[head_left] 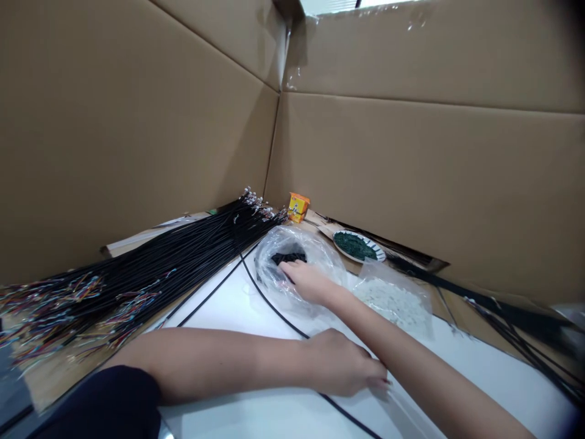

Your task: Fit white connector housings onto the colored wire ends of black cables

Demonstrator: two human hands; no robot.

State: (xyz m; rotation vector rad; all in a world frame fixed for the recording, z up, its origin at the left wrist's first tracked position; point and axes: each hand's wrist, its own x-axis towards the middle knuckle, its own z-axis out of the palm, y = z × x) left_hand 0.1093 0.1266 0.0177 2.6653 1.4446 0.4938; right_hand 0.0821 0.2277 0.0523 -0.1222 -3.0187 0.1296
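Note:
My right hand (308, 279) reaches into the mouth of a clear plastic bag (326, 253). Its fingers are drawn together at a heap of small black pieces (292, 256), and whatever they pinch is hidden. Under my right forearm, my left hand (340, 363) is closed, its fingertips pinching something too small and blurred to name. One black cable (269, 302) runs from beside the bundle, passes beneath my left wrist and comes out at the lower edge. Right of the bag lies another clear bag (393, 299) of small whitish pieces.
A thick bundle of black cables (196, 247) with white connectors and coloured wire ends lies left. Behind stand an orange-yellow packet (298, 207) and a plate (380, 251) of dark green material. Cardboard walls (411, 164) enclose the white work surface (265, 411). More cables (516, 341) lie right.

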